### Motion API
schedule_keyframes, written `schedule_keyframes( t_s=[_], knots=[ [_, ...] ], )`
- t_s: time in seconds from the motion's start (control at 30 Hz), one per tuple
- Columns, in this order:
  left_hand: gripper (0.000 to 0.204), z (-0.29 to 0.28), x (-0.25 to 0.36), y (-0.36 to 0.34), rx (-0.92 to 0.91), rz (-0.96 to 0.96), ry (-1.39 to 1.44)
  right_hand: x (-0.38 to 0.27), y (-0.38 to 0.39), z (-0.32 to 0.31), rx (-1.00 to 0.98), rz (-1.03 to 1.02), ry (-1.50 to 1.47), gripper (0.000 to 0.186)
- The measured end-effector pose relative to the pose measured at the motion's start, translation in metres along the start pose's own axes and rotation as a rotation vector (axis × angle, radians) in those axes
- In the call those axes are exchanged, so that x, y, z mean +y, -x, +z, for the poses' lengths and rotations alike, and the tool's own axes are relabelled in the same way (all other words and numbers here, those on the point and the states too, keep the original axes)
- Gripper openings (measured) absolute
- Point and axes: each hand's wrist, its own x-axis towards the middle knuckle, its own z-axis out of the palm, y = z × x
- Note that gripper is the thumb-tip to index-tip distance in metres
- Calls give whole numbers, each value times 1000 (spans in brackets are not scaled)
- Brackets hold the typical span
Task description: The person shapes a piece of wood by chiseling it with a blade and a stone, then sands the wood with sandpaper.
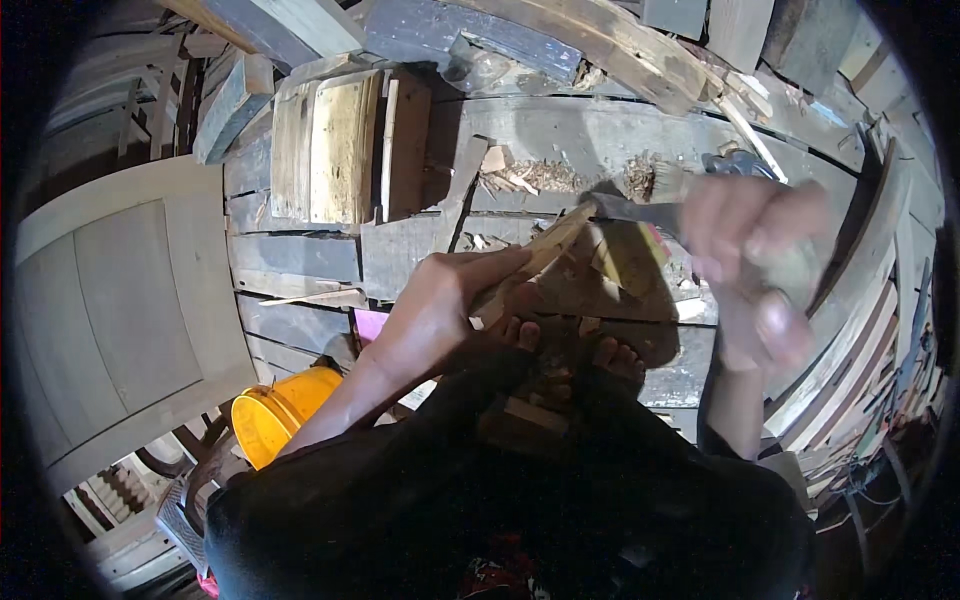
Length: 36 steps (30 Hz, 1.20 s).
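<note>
While the left hand (462, 288) has its fingers wrapped round a wooden piece (556, 243), seemingly to steady it with the far end exposed, the blurred right hand (752, 240) curls around a dark-bladed tool (648, 214) by that end. Shavings (550, 177) lie beyond on the plank floor (295, 258), stacked blocks (335, 150) leftward, probably for elbow room.

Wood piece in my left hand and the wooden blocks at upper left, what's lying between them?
In the head view, a narrow gray wooden strip and loose shavings lie between the wood piece and the wooden blocks.
</note>
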Motion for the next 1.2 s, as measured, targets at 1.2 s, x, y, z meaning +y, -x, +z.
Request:
schedule_keyframes(
  t_s=[1.2],
  knots=[
    [47, -8, -1, -6, -62, -54, -31, 13, 3, -9, -124, -71, 58, 34]
  ],
)
